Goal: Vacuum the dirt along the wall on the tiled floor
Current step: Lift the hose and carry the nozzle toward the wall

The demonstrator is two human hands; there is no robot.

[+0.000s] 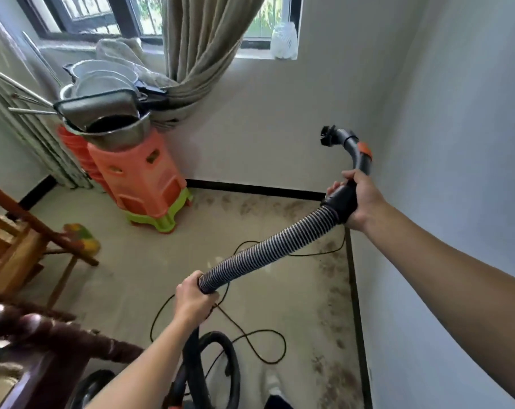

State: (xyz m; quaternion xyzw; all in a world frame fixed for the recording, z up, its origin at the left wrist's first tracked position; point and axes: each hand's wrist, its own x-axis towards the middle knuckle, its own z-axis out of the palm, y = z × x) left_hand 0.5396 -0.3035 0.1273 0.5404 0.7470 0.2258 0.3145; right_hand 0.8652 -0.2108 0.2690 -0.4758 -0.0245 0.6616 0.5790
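Well above the dirt [336, 290] — right grip [361, 199] clasps the hose [268, 249] high, left grip [194, 302] seemingly clutches lower.

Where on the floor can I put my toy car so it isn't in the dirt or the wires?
Bare cream tiled floor lies between the stacked orange and green plastic stools, the wooden furniture and the thin black cord. A narrower strip runs between that cord and the brown dirt by the right wall. Near the vacuum's black hose loop it is crowded.
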